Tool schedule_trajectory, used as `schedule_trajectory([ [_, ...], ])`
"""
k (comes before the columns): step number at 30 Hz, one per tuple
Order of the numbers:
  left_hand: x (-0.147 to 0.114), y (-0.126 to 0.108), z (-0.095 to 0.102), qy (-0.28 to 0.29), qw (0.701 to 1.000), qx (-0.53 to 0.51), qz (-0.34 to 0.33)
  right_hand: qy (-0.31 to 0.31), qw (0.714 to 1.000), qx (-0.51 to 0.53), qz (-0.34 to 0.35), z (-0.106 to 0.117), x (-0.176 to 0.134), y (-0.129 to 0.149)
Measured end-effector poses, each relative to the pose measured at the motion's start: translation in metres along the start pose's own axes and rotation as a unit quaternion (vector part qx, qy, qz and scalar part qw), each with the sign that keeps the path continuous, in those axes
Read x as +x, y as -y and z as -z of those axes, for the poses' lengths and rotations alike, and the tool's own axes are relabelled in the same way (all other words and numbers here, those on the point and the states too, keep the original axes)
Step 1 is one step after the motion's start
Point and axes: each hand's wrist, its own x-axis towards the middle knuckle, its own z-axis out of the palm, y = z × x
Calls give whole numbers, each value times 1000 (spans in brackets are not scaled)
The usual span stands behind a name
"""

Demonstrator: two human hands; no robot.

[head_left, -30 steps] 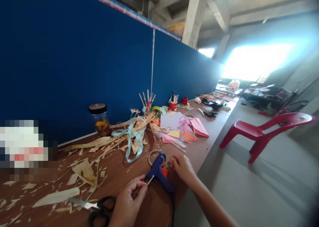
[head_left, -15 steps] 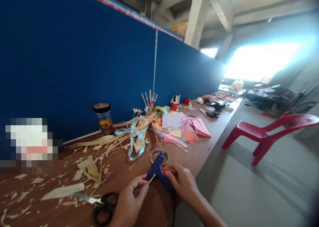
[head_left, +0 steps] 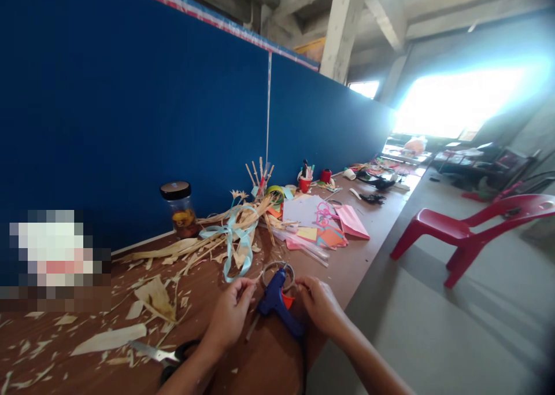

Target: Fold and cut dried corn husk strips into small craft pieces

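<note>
A blue glue gun [head_left: 274, 301] with an orange-red trigger [head_left: 288, 300] lies on the brown table, its front end on a silvery ring [head_left: 265, 272]. A translucent glue stick [head_left: 251, 329] pokes out of its back. Left of the gun, my left hand [head_left: 234, 311] is closed in a pinch on a thin pale stick [head_left: 258, 278], mostly hidden by the fingers. My right hand [head_left: 321, 307], right of the trigger and off the gun, has its fingertips pinched by the ring; what they hold is too small to make out. Black-handled scissors [head_left: 167, 355] lie partly under my left forearm.
Dried husk pieces [head_left: 156, 299] and shavings litter the table's left. Behind lie a light-blue ribbon [head_left: 234, 227], a black-lidded jar [head_left: 177, 210], coloured paper [head_left: 332, 236] and a red pen cup [head_left: 305, 182]. A blue partition [head_left: 195, 111] borders the table; a red chair [head_left: 446, 227] stands right.
My right hand has let go of the glue gun and moved slightly up and right. My left hand, with the thin stick, has moved up and away from the gun's back.
</note>
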Motion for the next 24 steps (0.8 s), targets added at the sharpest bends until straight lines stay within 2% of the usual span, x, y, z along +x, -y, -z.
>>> schedule_trajectory([
  [8, 17, -2, -13, 40, 999, -6, 8, 51, 997, -47, -20, 1, 3, 4],
  [15, 13, 7, -11, 44, 999, 15, -11, 39, 997, -69, -18, -7, -4, 4],
  [18, 8, 9, -7, 37, 999, 23, -6, 40, 996, -79, -13, -9, -8, 8],
  [24, -6, 6, -4, -12, 1000, 7, 7, 44, 996, -80, -3, -10, -12, 15],
])
